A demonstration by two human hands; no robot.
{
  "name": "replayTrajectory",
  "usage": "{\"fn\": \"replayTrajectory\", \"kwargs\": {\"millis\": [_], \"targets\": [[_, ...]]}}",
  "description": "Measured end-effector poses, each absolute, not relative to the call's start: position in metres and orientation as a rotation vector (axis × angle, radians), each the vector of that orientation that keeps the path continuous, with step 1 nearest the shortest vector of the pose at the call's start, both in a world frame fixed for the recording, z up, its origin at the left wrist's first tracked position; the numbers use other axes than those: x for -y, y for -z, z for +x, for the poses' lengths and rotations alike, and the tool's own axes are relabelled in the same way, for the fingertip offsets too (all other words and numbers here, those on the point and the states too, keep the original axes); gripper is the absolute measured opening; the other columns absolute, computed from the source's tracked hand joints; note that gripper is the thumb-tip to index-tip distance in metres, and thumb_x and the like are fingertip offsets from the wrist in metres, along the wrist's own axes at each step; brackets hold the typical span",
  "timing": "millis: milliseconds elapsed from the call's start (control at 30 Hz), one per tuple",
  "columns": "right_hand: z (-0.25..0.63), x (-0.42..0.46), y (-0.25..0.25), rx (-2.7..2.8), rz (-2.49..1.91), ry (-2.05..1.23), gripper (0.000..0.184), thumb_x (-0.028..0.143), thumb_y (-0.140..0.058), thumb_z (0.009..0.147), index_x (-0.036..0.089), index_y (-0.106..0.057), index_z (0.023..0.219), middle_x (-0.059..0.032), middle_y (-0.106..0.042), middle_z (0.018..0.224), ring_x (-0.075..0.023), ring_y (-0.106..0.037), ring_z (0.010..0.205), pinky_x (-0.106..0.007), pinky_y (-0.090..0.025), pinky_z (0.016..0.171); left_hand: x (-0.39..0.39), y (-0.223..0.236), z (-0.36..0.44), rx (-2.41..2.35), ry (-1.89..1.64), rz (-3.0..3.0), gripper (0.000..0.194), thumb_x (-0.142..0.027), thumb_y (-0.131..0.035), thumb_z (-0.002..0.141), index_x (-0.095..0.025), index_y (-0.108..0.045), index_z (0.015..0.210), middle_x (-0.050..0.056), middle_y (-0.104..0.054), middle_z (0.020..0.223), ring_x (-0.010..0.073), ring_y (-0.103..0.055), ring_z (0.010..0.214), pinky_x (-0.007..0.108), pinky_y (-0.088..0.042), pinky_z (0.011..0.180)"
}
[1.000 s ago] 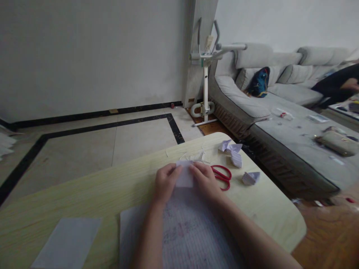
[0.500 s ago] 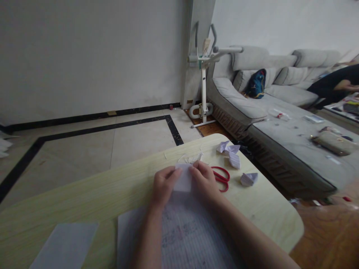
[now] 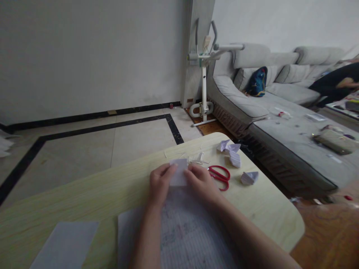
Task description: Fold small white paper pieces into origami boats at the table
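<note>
- The left hand (image 3: 161,183) is nearly closed, its thumb on the near face of a small white paper (image 3: 178,175) and its fingers behind, pinching the left side.
- The right hand (image 3: 202,183) is curled, with little gap between thumb and fingers; its fingertips meet the right edge of the same paper, though whether they pinch it I cannot tell.
- The small white paper sits between the two hands, above the counter (image 3: 112,198).
- Below the hands, partly covered by the forearms, a lined sheet (image 3: 186,239) with writing lies on the counter.
- Just right of the right hand rest scissors (image 3: 221,178) with red handles; most of the blades are hidden.
- Just beyond the hands lie thin paper scraps (image 3: 198,158).
- Farther out to the right of the right hand is a cluster of folded paper pieces (image 3: 231,151), with a single folded piece (image 3: 249,178) nearer.
- To the left of the left forearm, well apart, a blank sheet (image 3: 66,243) lies flat.
- Far right of the hands, beyond the counter, stands a grey sofa (image 3: 291,142) with a blue backpack (image 3: 257,82) on it.
</note>
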State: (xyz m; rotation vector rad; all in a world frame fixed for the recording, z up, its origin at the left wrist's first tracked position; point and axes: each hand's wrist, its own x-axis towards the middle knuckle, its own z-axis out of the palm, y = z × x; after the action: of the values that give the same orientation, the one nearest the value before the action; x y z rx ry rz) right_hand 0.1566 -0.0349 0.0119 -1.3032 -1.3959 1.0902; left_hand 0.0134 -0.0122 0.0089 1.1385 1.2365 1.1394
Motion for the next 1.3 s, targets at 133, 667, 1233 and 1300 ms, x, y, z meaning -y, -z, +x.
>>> {"fn": "replayTrajectory", "kwargs": {"millis": [133,667,1233,1300], "targets": [[0.154,0.036,-0.014,1.535,-1.383,-0.98,0.028,0.033,-0.047,0.089,0.018,-0.047,0.065,0.0026,-0.044,0.062,-0.0118,-0.043,0.061,-0.022,-0.033,0.054,0.012,-0.013,0.014,-1.301,-1.185,1.175,0.027,-0.033,-0.06,0.075,-0.016,-0.052,0.056,-0.005,-0.04,0.053,0.009,-0.038,0.049,0.019,-0.03,0.044],[0.152,0.032,-0.008,1.736,-1.249,-0.783,0.022,0.022,-0.046,0.091,0.02,-0.047,0.069,-0.0023,-0.051,0.079,-0.0152,-0.05,0.073,-0.028,-0.04,0.068,0.012,-0.021,0.014,-1.492,-1.275,1.277,0.03,-0.034,-0.057,0.077,-0.017,-0.053,0.053,-0.003,-0.046,0.053,0.0118,-0.041,0.054,0.02,-0.032,0.048],[0.155,0.032,-0.012,1.689,-1.197,-0.792,0.021,0.021,-0.043,0.091,0.019,-0.048,0.07,-0.0036,-0.051,0.084,-0.0157,-0.05,0.079,-0.028,-0.041,0.073,0.01,-0.016,0.01,-1.408,-1.294,1.178,0.032,-0.033,-0.059,0.076,-0.017,-0.046,0.052,-0.004,-0.039,0.052,0.0107,-0.037,0.053,0.021,-0.031,0.049],[0.156,0.033,-0.014,1.651,-1.21,-0.776,0.023,0.021,-0.043,0.09,0.019,-0.047,0.067,-0.0031,-0.05,0.082,-0.0154,-0.05,0.077,-0.028,-0.04,0.071,0.011,-0.017,0.012,-1.405,-1.276,1.159,0.032,-0.034,-0.06,0.074,-0.017,-0.045,0.051,-0.004,-0.039,0.051,0.0106,-0.037,0.052,0.021,-0.03,0.047]]}}
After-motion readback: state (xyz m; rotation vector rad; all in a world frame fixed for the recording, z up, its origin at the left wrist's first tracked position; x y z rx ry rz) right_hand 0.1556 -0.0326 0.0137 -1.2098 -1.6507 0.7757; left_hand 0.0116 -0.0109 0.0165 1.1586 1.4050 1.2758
